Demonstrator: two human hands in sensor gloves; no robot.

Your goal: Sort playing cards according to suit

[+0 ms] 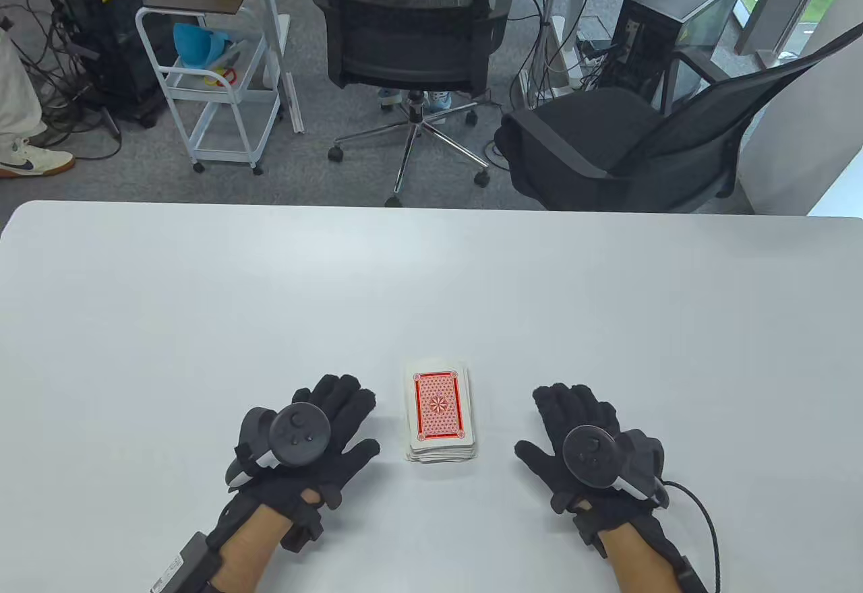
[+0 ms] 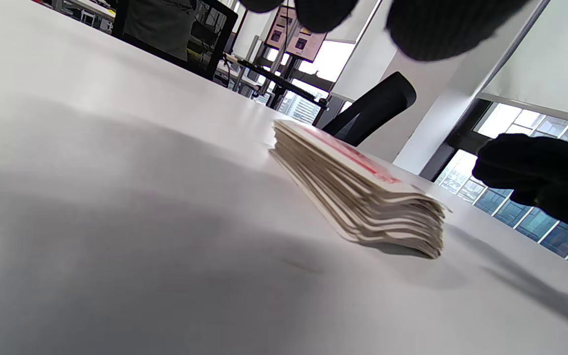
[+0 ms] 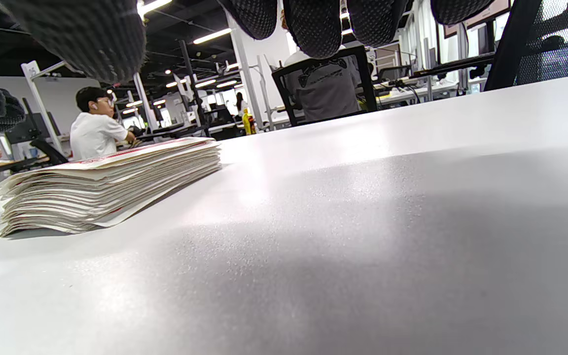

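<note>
White table (image 1: pixel 202 296) bears deck (image 1: pixel 441 416) (face-down) between seemingly flat hands, fingers (image 1: pixel 340 397) spread.

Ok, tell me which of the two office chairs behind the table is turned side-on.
The chair at the right, its seat and armrest showing in profile. The middle chair shows its mesh back squarely, with someone seated in it.

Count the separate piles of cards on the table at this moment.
1: a single face-down deck near the front edge of the table, between the left hand and right hand, touching neither.
</note>
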